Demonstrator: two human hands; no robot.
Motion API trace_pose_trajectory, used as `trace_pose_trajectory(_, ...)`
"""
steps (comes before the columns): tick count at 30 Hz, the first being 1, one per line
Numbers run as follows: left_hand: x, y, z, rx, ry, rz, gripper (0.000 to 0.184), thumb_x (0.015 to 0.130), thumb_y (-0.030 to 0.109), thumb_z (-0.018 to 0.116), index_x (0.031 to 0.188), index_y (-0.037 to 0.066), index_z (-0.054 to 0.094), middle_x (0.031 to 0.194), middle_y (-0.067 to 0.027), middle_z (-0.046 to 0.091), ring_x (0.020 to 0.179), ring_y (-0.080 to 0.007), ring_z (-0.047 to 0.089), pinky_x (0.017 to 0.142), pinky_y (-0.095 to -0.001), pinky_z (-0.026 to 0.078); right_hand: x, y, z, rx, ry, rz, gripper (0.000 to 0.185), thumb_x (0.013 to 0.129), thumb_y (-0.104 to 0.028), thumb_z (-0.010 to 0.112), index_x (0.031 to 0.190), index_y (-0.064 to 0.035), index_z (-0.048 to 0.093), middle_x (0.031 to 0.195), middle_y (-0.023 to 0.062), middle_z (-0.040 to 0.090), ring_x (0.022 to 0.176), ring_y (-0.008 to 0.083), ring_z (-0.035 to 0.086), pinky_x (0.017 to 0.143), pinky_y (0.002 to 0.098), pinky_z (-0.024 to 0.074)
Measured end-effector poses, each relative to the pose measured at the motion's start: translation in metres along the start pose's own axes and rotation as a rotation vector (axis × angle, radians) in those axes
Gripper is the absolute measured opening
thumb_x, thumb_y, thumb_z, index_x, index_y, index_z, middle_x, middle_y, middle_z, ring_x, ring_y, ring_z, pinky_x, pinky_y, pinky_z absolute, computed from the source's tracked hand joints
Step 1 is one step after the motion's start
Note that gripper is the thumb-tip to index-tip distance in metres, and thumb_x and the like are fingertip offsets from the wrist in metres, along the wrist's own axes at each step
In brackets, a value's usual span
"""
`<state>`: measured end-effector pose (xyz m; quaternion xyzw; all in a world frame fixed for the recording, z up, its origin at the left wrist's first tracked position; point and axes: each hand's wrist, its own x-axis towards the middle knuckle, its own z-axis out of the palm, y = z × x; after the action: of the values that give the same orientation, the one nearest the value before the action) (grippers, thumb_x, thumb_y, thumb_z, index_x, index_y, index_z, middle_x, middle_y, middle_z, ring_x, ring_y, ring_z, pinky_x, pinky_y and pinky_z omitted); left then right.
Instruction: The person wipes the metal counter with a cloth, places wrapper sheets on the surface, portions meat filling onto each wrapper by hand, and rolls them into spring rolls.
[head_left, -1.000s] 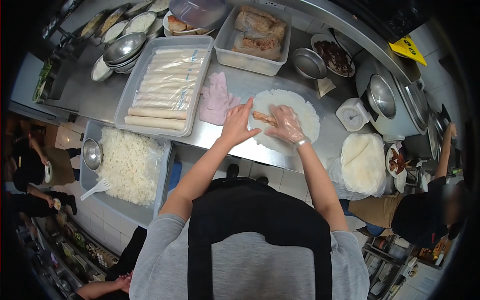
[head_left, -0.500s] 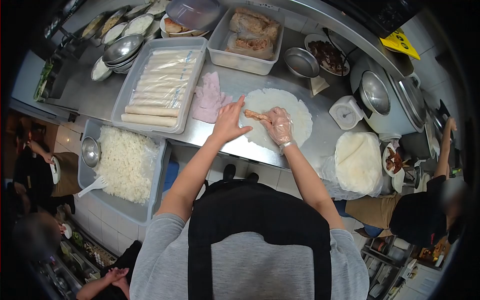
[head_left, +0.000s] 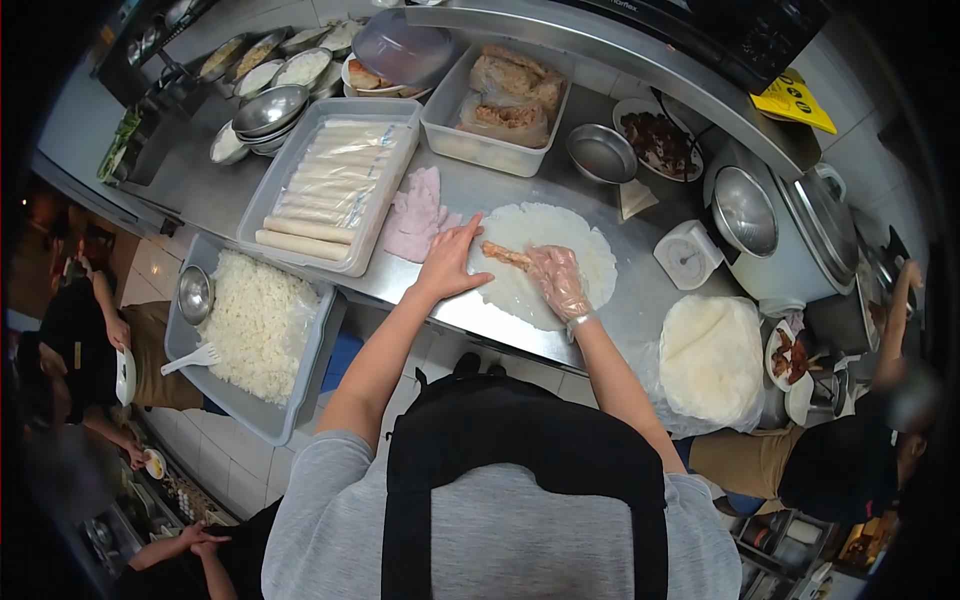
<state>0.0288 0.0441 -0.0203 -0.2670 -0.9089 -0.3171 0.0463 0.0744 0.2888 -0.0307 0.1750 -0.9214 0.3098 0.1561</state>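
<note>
A round, thin white wrapper (head_left: 592,238) lies flat on the steel counter in front of me. Across its left half runs a short strip of orange-brown filling (head_left: 503,254). My right hand (head_left: 558,278), in a clear plastic glove, has its fingers bunched on the right end of that strip. Bare and with thumb and fingers apart, my left hand (head_left: 448,262) rests at the wrapper's left edge, holding nothing. Beside it lies a crumpled pink cloth (head_left: 422,215). A stack of white wrappers (head_left: 712,358) in plastic sits to the right.
Rolled wrappers fill a plastic tub (head_left: 372,255) on the left; another tub (head_left: 487,152) holds bagged filling. Below left is a grey bin (head_left: 285,425) of rice. A kitchen scale (head_left: 688,255), steel bowl (head_left: 601,153) and large pot (head_left: 800,245) stand right. Other people work on both sides.
My view has shifted slightly, so the counter things appear a little lower. Both hands keep nearly the same places on the wrapper, the right still at the filling.
</note>
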Motion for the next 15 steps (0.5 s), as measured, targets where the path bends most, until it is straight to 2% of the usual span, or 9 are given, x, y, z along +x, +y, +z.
trace_pose_trajectory(2, 0.000, 0.000, 0.000, 0.007, -0.007, -0.008, 0.112, 0.061, 0.037, 0.081, 0.150, 0.008, 0.019, 0.132, -0.0099, 0.055, 0.123, -0.0314, 0.045, 0.105, -0.0454, 0.030, -0.001, -0.003, -0.005, -0.106, 0.005, -0.060, 0.043, 0.076, -0.020, 0.073, 0.115, -0.0048, 0.065, 0.111, 0.0112, 0.057, 0.105, 0.0307, 0.050, 0.090, 0.0424, 0.0429)
trace_pose_trajectory(5, -0.002, -0.001, 0.001, -0.004, 0.011, 0.012, 0.112, 0.061, 0.036, 0.081, 0.150, 0.009, 0.019, 0.132, -0.0099, 0.055, 0.123, -0.0315, 0.045, 0.105, -0.0451, 0.031, -0.008, -0.003, -0.003, -0.147, 0.031, 0.058, 0.048, 0.073, -0.019, 0.074, 0.117, -0.0039, 0.062, 0.113, 0.0115, 0.055, 0.107, 0.0314, 0.049, 0.091, 0.0436, 0.0419)
trace_pose_trajectory(7, -0.001, 0.001, 0.000, 0.000, 0.004, 0.003, 0.112, 0.061, 0.035, 0.081, 0.150, 0.009, 0.019, 0.132, -0.0100, 0.055, 0.123, -0.0315, 0.045, 0.105, -0.0450, 0.031, -0.005, 0.010, -0.003, -0.078, -0.044, 0.009, 0.045, 0.073, -0.020, 0.072, 0.113, -0.0038, 0.062, 0.108, 0.0119, 0.055, 0.104, 0.0313, 0.050, 0.090, 0.0437, 0.0422)
trace_pose_trajectory(13, 0.001, 0.005, -0.003, 0.001, -0.007, -0.004, 0.111, 0.062, 0.036, 0.081, 0.150, 0.007, 0.020, 0.131, -0.0106, 0.055, 0.123, -0.0308, 0.045, 0.105, -0.0443, 0.031, 0.010, -0.007, -0.007, -0.031, 0.013, 0.012, 0.031, 0.070, -0.016, 0.072, 0.100, -0.0071, 0.067, 0.099, 0.0105, 0.057, 0.096, 0.0306, 0.052, 0.086, 0.0425, 0.0429)
trace_pose_trajectory(15, -0.001, 0.006, -0.003, -0.001, -0.020, -0.005, 0.111, 0.062, 0.036, 0.081, 0.150, 0.006, 0.020, 0.131, -0.0106, 0.055, 0.123, -0.0308, 0.046, 0.105, -0.0443, 0.031, 0.012, -0.007, -0.003, -0.023, -0.011, 0.023, 0.031, 0.070, -0.016, 0.072, 0.100, -0.0086, 0.067, 0.098, 0.0093, 0.057, 0.096, 0.0295, 0.053, 0.085, 0.0426, 0.0428)
